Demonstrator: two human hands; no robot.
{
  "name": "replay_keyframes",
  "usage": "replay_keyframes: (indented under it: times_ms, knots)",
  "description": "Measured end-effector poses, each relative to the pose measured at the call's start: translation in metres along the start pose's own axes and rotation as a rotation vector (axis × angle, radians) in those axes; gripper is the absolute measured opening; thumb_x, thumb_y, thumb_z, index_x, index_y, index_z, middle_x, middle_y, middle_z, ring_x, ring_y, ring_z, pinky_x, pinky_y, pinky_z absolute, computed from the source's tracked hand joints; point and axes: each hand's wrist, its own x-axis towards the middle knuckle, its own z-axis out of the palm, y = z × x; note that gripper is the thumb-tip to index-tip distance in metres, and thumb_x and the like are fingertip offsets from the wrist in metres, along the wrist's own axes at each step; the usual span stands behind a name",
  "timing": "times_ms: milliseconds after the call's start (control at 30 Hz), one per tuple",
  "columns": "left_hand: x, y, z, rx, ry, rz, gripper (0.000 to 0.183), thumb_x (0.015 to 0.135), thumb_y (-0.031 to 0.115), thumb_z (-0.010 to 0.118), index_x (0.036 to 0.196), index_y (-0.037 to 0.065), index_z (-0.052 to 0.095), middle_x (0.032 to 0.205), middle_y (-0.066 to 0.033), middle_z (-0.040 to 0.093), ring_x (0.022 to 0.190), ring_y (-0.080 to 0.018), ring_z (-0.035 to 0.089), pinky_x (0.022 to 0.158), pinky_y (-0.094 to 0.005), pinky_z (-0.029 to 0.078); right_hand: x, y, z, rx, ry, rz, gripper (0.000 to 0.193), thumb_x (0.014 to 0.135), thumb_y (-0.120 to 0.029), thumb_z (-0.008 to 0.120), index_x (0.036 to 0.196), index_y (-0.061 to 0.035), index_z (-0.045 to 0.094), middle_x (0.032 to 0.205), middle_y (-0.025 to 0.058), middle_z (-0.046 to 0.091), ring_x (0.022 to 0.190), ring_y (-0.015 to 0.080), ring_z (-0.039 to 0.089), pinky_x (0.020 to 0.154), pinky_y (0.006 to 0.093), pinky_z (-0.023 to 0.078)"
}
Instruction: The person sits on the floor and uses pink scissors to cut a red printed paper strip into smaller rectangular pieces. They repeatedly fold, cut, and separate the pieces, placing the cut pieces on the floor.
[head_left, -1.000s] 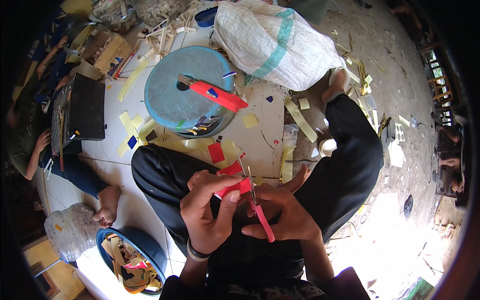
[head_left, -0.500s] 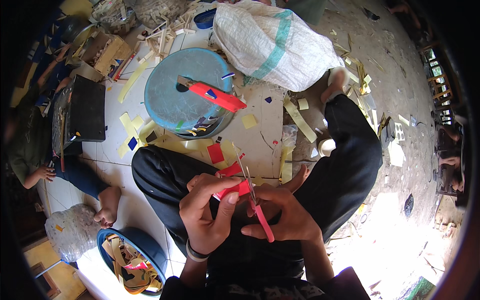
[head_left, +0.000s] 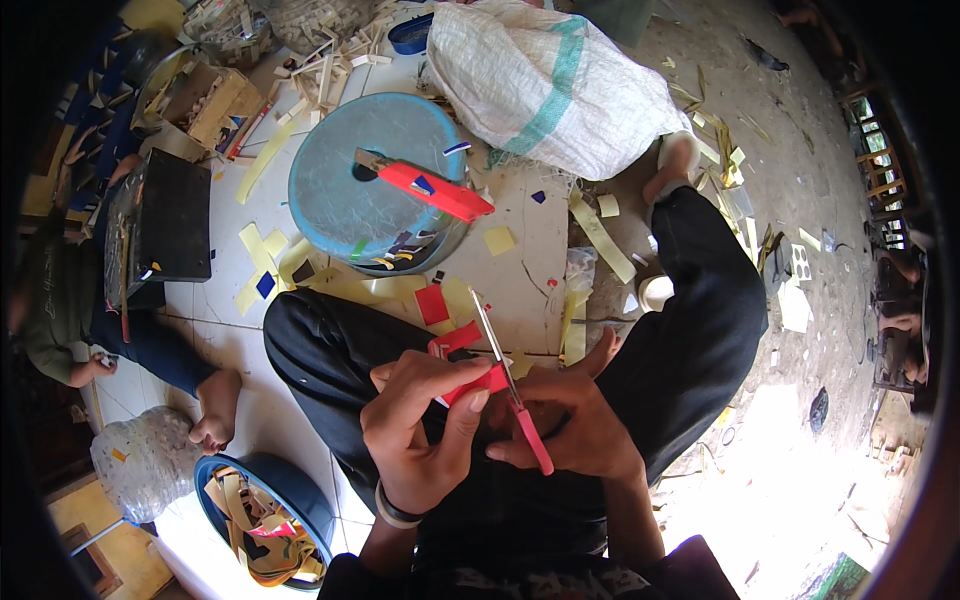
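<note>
Over my lap, my left hand pinches a small red strip between thumb and fingertips. My right hand is closed around the pink handle of a pair of scissors. Their blades point up and away from me, touching or just beside the strip's right end; I cannot tell whether they are biting into it. Just beyond my left fingers is another red piece, and a red square lies a little farther off.
Ahead stands a round blue stool with a red cutter knife on top. Behind it lies a white sack. A blue tub of strips sits at lower left. Yellow scraps litter the floor. Another person's foot is at left.
The scissor blades, slightly apart before, now look closed together. My right fingers have curled in more around the handle, and the red strip has shifted slightly right.
</note>
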Motion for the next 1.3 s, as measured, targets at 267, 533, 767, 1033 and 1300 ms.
replay_keyframes:
  times_ms: [267,533,767,1033,1300]
  knots:
    - [-0.009,-0.004,0.009,-0.122,0.098,-0.138,0.018,0.091,0.005,0.079,0.108,0.000,0.075,0.098,-0.0096,0.078,0.083,-0.0202,0.067,0.087,-0.0334,0.041,0.010,0.005,0.012,0.132,0.131,-0.147,0.051,0.079,-0.013,0.096,0.122,-0.0017,0.071,0.107,0.0049,0.072,0.091,0.0121,0.067,0.079,0.0251,0.053]
    - [-0.011,-0.007,0.008,-0.107,0.099,-0.137,0.019,0.091,0.006,0.080,0.109,0.000,0.075,0.100,-0.0100,0.078,0.083,-0.0198,0.066,0.089,-0.0337,0.041,0.007,-0.007,0.006,-0.057,0.073,-0.129,0.059,0.077,-0.018,0.098,0.126,-0.0026,0.070,0.113,0.0052,0.070,0.100,0.0140,0.065,0.084,0.0288,0.053]
    - [-0.005,-0.008,0.008,-0.021,0.072,-0.038,0.020,0.090,0.005,0.081,0.108,0.001,0.076,0.099,-0.0094,0.078,0.083,-0.0201,0.066,0.087,-0.0339,0.040,0.007,-0.008,0.005,-0.060,0.093,-0.138,0.056,0.077,-0.019,0.098,0.123,-0.0021,0.071,0.105,0.0049,0.070,0.097,0.0122,0.065,0.078,0.0267,0.053]
    - [-0.008,-0.006,0.005,0.079,-0.019,-0.052,0.020,0.089,0.003,0.081,0.108,0.008,0.077,0.098,-0.0055,0.079,0.085,-0.0209,0.070,0.086,-0.0328,0.041,0.009,-0.005,0.003,0.094,0.228,0.048,0.045,0.078,-0.017,0.097,0.113,-0.0016,0.074,0.080,0.0011,0.069,0.076,0.0092,0.065,0.075,0.0244,0.052]
    - [-0.031,-0.021,-0.016,-0.180,0.130,-0.345,0.019,0.095,0.003,0.078,0.112,0.003,0.071,0.103,-0.0081,0.076,0.093,-0.0177,0.071,0.091,-0.0302,0.043,0.035,0.025,-0.002,-0.878,0.468,0.123,0.081,0.062,-0.035,0.100,0.131,-0.0072,0.067,0.103,0.0112,0.073,0.109,0.0361,0.066,0.102,0.0492,0.046]
